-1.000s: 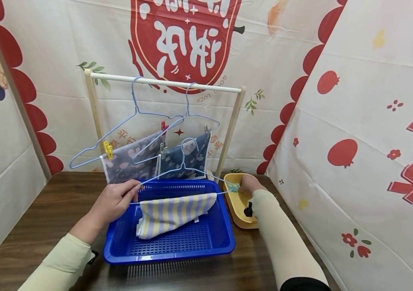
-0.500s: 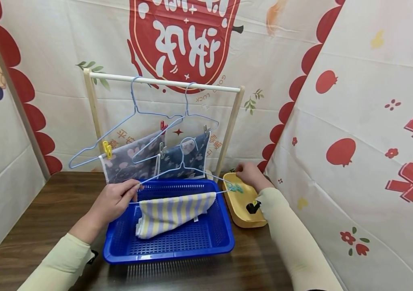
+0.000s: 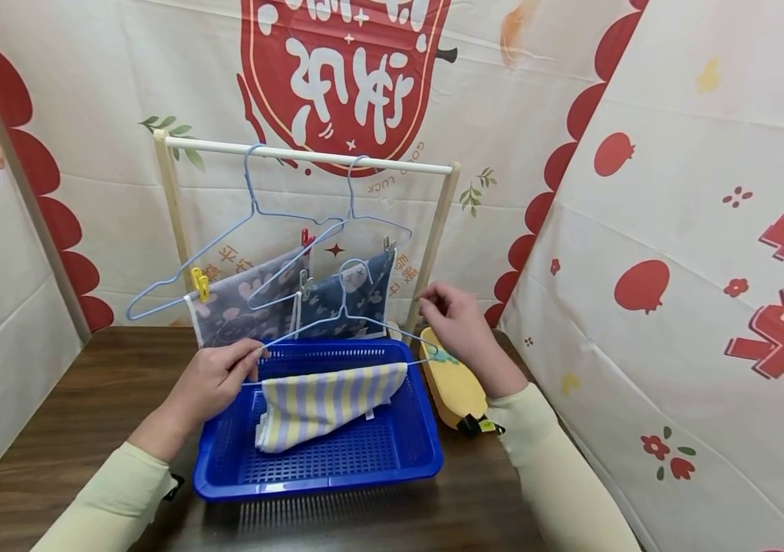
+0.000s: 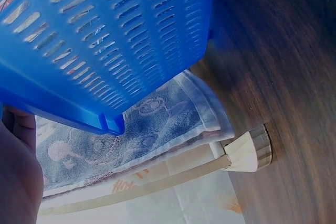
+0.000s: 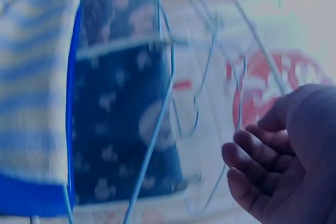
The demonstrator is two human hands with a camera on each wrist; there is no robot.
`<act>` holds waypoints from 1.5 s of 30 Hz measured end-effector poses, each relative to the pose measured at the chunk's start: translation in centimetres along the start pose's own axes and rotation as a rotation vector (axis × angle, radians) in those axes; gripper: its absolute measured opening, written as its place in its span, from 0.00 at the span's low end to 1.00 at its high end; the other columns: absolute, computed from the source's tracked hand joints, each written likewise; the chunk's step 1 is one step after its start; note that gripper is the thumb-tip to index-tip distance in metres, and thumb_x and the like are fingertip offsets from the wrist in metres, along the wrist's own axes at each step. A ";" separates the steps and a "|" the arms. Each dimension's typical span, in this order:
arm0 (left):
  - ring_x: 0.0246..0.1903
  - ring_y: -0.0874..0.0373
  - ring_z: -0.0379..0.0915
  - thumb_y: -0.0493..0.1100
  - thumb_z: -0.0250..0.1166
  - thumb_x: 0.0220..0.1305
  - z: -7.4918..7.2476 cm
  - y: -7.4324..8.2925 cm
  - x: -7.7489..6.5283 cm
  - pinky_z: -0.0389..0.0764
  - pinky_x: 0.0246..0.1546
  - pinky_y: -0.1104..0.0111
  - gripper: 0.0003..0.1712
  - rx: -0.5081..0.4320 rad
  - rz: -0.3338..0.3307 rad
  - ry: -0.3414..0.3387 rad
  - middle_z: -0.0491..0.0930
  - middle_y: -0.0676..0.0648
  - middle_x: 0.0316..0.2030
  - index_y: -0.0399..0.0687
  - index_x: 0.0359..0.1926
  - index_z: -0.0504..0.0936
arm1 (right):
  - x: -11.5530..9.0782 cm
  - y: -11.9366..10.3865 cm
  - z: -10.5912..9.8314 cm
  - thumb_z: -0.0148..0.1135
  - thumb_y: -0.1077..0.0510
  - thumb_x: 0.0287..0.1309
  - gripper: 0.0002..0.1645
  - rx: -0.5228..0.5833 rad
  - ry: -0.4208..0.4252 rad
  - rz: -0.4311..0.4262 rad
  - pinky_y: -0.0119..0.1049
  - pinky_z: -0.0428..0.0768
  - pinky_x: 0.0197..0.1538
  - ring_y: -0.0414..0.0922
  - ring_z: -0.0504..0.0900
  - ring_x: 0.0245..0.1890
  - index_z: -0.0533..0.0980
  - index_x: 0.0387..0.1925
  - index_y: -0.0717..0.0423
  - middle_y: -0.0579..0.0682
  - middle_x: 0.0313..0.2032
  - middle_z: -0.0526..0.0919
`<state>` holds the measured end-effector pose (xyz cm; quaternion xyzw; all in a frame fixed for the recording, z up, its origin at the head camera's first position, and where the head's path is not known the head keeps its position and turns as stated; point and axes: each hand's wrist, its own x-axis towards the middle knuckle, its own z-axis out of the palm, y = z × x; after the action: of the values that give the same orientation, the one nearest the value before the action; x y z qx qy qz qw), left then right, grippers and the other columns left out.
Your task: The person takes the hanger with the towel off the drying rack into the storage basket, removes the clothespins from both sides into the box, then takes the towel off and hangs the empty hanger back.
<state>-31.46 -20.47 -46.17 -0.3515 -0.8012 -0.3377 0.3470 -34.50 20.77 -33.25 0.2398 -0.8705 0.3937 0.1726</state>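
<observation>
My left hand (image 3: 222,379) grips the left end of a light-blue wire hanger (image 3: 342,307), held over a blue plastic basket (image 3: 316,487). A yellow-and-lilac striped towel (image 3: 326,402) is folded over the hanger's lower bar and droops into the basket. In the left wrist view the basket's slotted wall (image 4: 121,40) covers most of the left hand's work. My right hand (image 3: 457,322) is raised above a yellow tray (image 3: 457,387), just right of the hanger. Its fingers (image 5: 252,150) are loosely curled, and nothing shows between them. Teal pieces (image 3: 442,355) lie in the tray by the hanger's right end.
Behind the basket stands a rack with a white rail (image 3: 309,156). Two blue hangers hang from it, carrying a grey patterned towel (image 3: 247,303) and a dark-blue one (image 3: 344,307), clipped with yellow, red and grey clothespins. Printed cloth walls (image 3: 640,230) enclose the wooden table (image 3: 102,383).
My right hand has come out of the yellow tray and moved up and left, toward the hanger's right side. The left hand keeps its grip on the hanger, which stays over the basket.
</observation>
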 end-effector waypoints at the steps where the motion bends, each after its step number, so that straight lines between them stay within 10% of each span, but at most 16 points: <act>1: 0.25 0.71 0.72 0.26 0.66 0.73 0.0 0.0 0.0 0.76 0.31 0.74 0.14 -0.002 0.002 -0.001 0.79 0.64 0.27 0.50 0.46 0.87 | -0.2 -0.7 0.3 0.64 0.64 0.79 0.06 0.000 -0.033 -0.047 0.35 0.82 0.35 0.51 0.83 0.32 0.86 0.47 0.60 0.52 0.35 0.87; 15: 0.25 0.70 0.71 0.26 0.65 0.73 -0.3 0.5 0.2 0.75 0.32 0.74 0.14 0.005 -0.013 0.005 0.79 0.62 0.27 0.49 0.46 0.87 | -0.4 -3.3 6.7 0.74 0.59 0.73 0.09 -0.370 -0.503 -0.353 0.41 0.84 0.50 0.45 0.84 0.45 0.85 0.50 0.54 0.49 0.46 0.87; 25: 0.25 0.69 0.72 0.26 0.65 0.73 -0.4 0.4 0.5 0.75 0.31 0.74 0.14 -0.002 0.004 0.022 0.80 0.61 0.26 0.51 0.45 0.86 | -0.1 -1.7 9.4 0.77 0.56 0.71 0.10 -0.532 -0.556 -0.462 0.40 0.85 0.52 0.46 0.85 0.48 0.86 0.49 0.53 0.48 0.46 0.85; 45: 0.25 0.69 0.71 0.26 0.66 0.73 -0.4 0.6 0.4 0.75 0.30 0.74 0.15 -0.006 -0.002 0.025 0.79 0.62 0.27 0.51 0.45 0.86 | -0.4 -0.6 9.5 0.76 0.59 0.72 0.04 -0.463 -0.513 -0.498 0.34 0.84 0.45 0.40 0.85 0.42 0.90 0.45 0.49 0.44 0.43 0.87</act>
<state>-31.05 -20.40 -45.47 -0.3475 -0.7961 -0.3449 0.3557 -34.87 13.25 -39.09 0.4881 -0.8660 0.0617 0.0893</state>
